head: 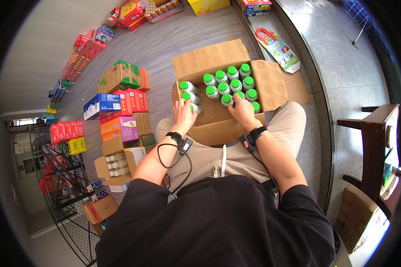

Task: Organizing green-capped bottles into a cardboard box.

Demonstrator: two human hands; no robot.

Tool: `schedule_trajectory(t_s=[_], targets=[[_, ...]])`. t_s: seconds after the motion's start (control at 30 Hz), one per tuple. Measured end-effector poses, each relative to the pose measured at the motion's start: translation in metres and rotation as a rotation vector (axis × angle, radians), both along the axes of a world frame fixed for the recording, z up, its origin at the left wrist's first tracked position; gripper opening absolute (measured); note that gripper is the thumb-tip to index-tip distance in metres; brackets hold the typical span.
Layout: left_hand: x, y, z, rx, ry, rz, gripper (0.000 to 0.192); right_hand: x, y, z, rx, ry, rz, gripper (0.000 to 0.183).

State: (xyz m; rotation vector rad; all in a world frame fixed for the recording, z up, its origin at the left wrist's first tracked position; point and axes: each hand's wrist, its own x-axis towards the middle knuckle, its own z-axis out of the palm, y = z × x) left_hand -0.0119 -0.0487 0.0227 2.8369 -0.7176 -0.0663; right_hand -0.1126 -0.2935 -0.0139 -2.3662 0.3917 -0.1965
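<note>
An open cardboard carton lies between my legs, holding upright bottles with green caps. Three bottles stand in a row along its left wall, and several more are grouped at the right. My left hand has its thumb and fingers around the nearest bottle of the left row. My right hand reaches over the near edge into the right group. Its fingertips are between one bottle and a neighbouring bottle; its grip is partly hidden.
A carton flap folds out at the right, near a shopping bag with red handles. Stacked boxes and an open carton of white-capped bottles stand at the left. A raised floor edge and wooden chair are farther right.
</note>
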Motion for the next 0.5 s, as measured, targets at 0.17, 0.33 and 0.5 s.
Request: schedule_trajectory(t_s=[0.17, 0.33, 0.5], targets=[[-0.012, 0.009, 0.016, -0.043, 0.022, -0.058, 0.042, 0.007, 0.006, 0.008, -0.036, -0.014, 0.031, 0.034], [-0.012, 0.029, 0.020, -0.358, 0.472, 0.098, 0.030, 0.037, 0.016, 0.003, -0.136, 0.111, 0.069, 0.038], [-0.034, 0.021, 0.028, -0.449, 0.544, 0.107, 0.028, 0.037, 0.012, -0.016, -0.211, 0.143, 0.088, 0.039]])
